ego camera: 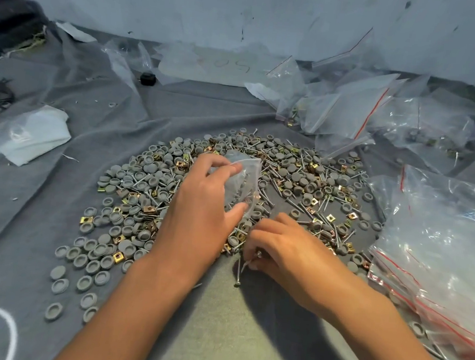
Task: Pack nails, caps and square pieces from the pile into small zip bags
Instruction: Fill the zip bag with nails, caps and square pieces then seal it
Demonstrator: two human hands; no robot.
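Over the pile (pixel 229 196), left hand (pixel 199 205) grips a part-filled bag (pixel 243 180); right hand (pixel 279 246) pinches nails (pixel 241 269). Filled bags (pixel 351 115) behind, much unpacked.

a: what does the person wear?

b: two bare forearms reach in from the lower edge, with no sleeves showing. the left hand (pixel 199 205) and right hand (pixel 285 247) are bare, fingers (pixel 258 227) ungloved, nails short.
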